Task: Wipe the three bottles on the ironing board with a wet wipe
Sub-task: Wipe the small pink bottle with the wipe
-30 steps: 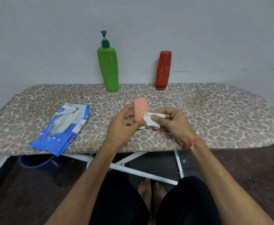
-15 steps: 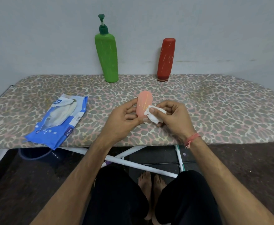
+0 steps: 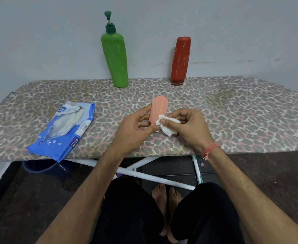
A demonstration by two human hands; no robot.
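My left hand (image 3: 132,131) grips a small pink bottle (image 3: 158,110) upright over the middle of the leopard-print ironing board (image 3: 233,117). My right hand (image 3: 188,127) pinches a crumpled white wet wipe (image 3: 166,125) and presses it against the bottle's lower right side. A tall green pump bottle (image 3: 115,59) stands at the board's far edge by the wall. To its right a red bottle (image 3: 181,60) stands at the same edge.
A blue wet-wipe pack (image 3: 63,131) lies open on the board's left part, overhanging the near edge. White board legs (image 3: 144,175) cross below. A dark bucket (image 3: 39,167) sits under the left end. My bare feet (image 3: 166,196) are on the dark floor.
The pink bottle has turned a little in my left hand, showing more of its face. The wipe has shifted onto its lower right side. The view has tilted slightly.
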